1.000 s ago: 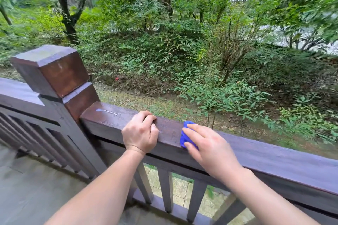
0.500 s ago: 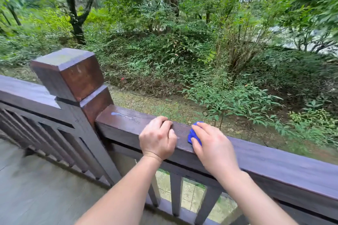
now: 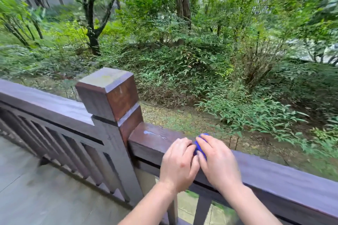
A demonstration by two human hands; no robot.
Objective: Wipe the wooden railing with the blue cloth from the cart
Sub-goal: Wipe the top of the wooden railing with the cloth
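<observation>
A dark brown wooden railing (image 3: pixel 274 175) runs from a square post (image 3: pixel 109 95) down to the right. My right hand (image 3: pixel 219 162) lies on the top rail with a small blue cloth (image 3: pixel 198 147) pressed under its fingers; only a bit of the cloth shows. My left hand (image 3: pixel 180 162) rests on the rail right beside it, fingers curled over the top and touching the right hand. A pale smear (image 3: pixel 151 133) marks the rail top near the post, left of both hands. The cart is out of view.
Another rail section (image 3: pixel 42 104) with slats extends left from the post. A grey deck floor (image 3: pixel 36 188) lies on my side. Beyond the railing are shrubs, tree trunks (image 3: pixel 91 29) and a dirt strip.
My right hand with the cloth has slid left along the rail until it meets my left hand. The camera view has shifted, so the post sits nearer the middle.
</observation>
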